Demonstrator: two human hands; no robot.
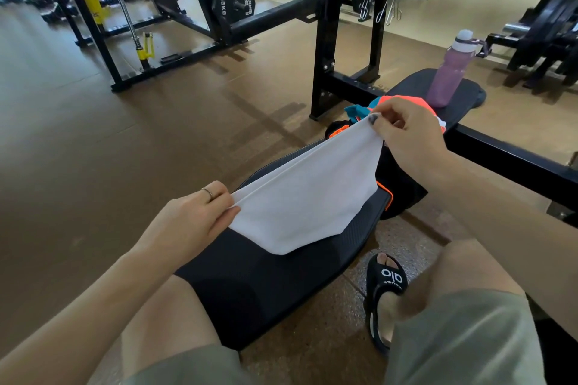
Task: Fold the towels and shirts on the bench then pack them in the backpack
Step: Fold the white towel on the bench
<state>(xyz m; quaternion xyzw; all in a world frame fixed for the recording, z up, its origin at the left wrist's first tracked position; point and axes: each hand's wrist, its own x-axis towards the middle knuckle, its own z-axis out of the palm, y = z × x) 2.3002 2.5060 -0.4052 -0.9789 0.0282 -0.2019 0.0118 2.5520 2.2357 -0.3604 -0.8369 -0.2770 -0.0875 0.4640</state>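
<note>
A white towel hangs doubled over the black bench, its lower corner resting on the pad. My left hand pinches its near edge and my right hand pinches its far edge, lifted higher. Behind the towel sits a black backpack with orange trim, mostly hidden. Teal and orange-pink clothes lie on the bench just beyond my right hand.
A pink water bottle stands on the bench's far end. A black rack frame rises to the left of it, with weight plates behind. My knees and a black sandal straddle the bench on a brown floor.
</note>
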